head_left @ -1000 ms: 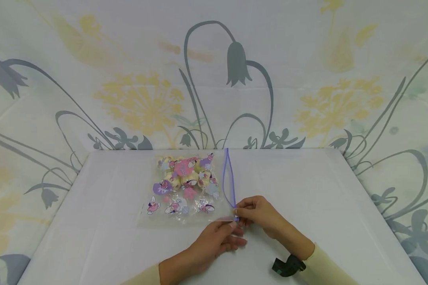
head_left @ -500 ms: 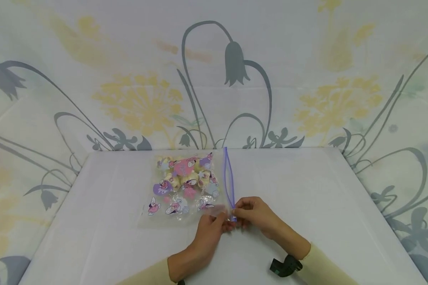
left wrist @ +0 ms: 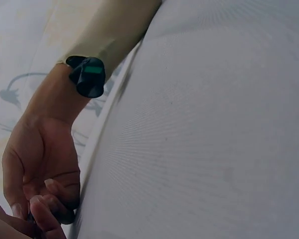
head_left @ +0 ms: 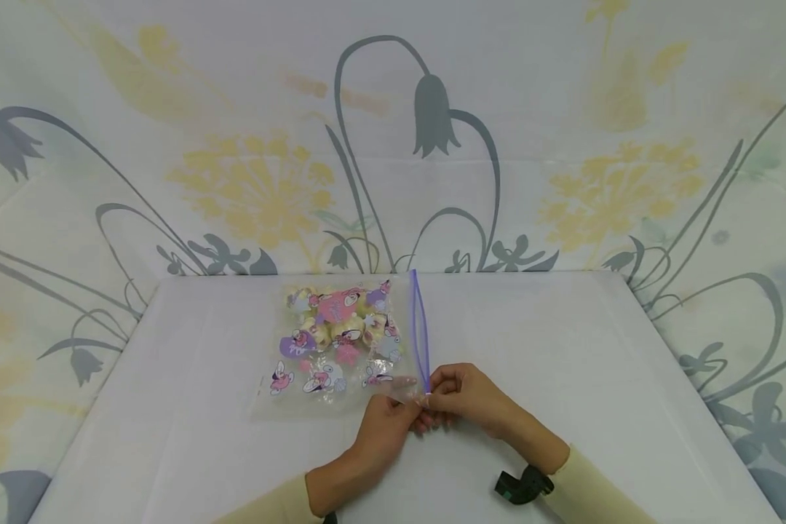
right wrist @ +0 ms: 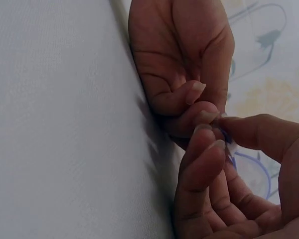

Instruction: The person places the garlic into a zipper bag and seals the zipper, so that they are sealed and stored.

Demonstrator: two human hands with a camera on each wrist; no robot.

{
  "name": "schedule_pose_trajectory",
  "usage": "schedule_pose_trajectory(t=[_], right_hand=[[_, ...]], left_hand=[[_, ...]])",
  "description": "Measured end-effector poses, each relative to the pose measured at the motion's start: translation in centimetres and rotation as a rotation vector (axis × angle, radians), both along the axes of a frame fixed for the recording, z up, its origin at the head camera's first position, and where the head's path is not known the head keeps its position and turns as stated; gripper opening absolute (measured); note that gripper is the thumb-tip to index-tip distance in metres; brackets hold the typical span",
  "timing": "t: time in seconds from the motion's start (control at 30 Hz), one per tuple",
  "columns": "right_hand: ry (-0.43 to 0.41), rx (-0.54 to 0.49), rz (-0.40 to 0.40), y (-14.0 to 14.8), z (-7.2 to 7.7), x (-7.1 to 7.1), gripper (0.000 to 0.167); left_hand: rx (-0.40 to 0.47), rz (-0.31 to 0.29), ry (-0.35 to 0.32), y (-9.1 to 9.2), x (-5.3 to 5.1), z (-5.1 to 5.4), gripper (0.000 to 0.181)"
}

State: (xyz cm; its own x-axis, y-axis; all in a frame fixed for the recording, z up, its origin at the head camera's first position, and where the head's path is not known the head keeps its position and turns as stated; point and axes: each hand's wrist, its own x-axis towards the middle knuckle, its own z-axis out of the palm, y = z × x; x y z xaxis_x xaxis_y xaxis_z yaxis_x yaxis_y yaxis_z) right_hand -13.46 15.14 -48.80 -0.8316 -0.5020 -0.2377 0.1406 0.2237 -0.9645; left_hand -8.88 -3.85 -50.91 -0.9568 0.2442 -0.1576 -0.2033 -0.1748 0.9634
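A clear printed zip bag (head_left: 330,404) lies flat on the white table, with several pale yellow rounded pieces (head_left: 321,333) showing through its far half. Its purple zip strip (head_left: 421,327) runs along the right side, the two lines bowed apart in the middle. My right hand (head_left: 474,400) pinches the near end of that strip between thumb and fingers. Close against it, my left hand (head_left: 380,429) pinches the bag's near right corner. Fingertips of both hands meet there in the right wrist view, where a bit of purple strip (right wrist: 254,167) shows. The fingers hide the strip's end.
The white table (head_left: 563,342) ends at a fabric backdrop (head_left: 393,204) printed with grey and yellow flowers. A black wrist camera (head_left: 522,486) sits by the right sleeve, just above the tabletop.
My left hand has moved in from below the corner and now grips it. The right hand stays at the strip's near end, and the fingertips have drawn together.
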Motion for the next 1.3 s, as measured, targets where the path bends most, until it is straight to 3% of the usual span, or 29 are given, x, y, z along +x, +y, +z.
schedule_pose_trajectory(t=[0.4, 0.73, 1.3], right_hand=[[-0.017, -0.042, -0.030, 0.1, -0.2, -0.2, 0.023], [-0.028, -0.098, -0.109, 0.0, -0.4, -0.3, 0.028], [0.019, -0.056, -0.223, -0.1, -0.7, -2.8, 0.027]], left_hand=[[-0.108, 0.003, 0.016, 0.1, -0.1, 0.5, 0.016], [-0.127, -0.014, 0.011, -0.1, -0.1, 0.6, 0.019], [-0.131, 0.002, 0.002, -0.1, 0.1, 0.6, 0.017]])
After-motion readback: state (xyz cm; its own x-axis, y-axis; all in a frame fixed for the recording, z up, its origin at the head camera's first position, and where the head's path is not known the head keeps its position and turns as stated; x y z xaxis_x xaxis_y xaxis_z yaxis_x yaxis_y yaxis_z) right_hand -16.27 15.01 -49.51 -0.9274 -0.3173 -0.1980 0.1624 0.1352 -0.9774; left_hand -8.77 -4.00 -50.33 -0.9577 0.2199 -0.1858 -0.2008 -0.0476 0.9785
